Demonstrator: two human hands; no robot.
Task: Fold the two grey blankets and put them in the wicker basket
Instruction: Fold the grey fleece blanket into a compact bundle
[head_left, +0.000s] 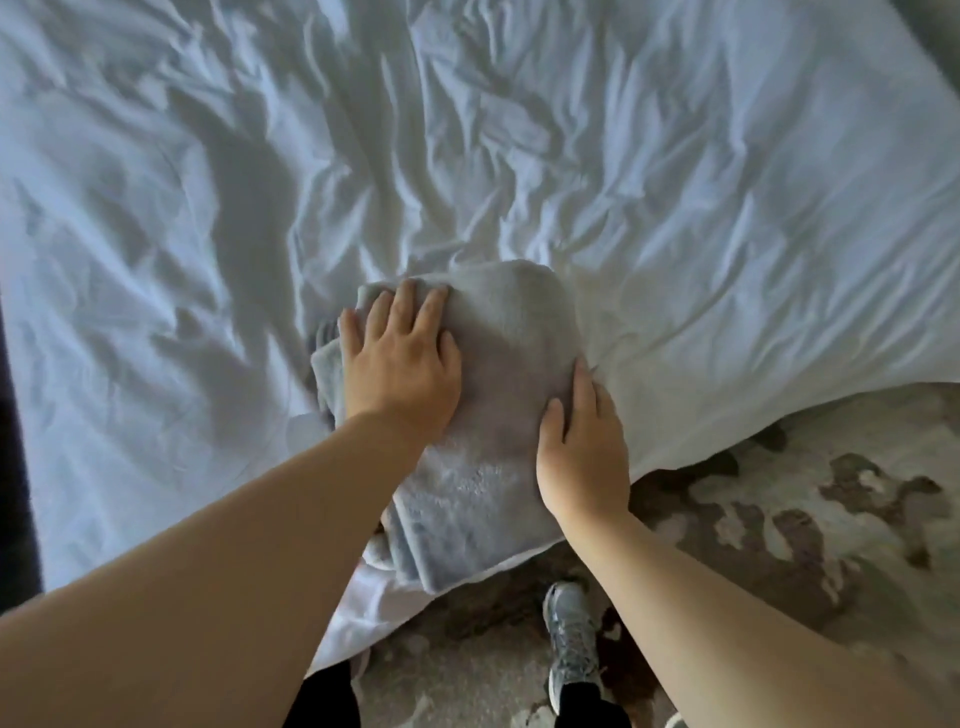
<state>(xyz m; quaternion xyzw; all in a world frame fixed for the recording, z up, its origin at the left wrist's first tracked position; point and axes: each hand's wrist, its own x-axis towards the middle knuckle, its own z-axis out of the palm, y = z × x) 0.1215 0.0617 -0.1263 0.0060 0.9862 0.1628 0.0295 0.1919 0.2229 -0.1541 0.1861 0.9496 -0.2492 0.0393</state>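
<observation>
Under my left grip (402, 364), spread flat and pressing, lies the folded soft grey blanket (483, 478) on the wrinkled white bed (675, 208). My right grip (582, 457) hugs its side; pinching or not, I cannot tell. Folding looks done; next, lift it whole, without unfolding.

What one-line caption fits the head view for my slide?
On the bed's wrinkled white sheet, the left hand presses a folded grey blanket while the right hand rests on its right edge.
</observation>
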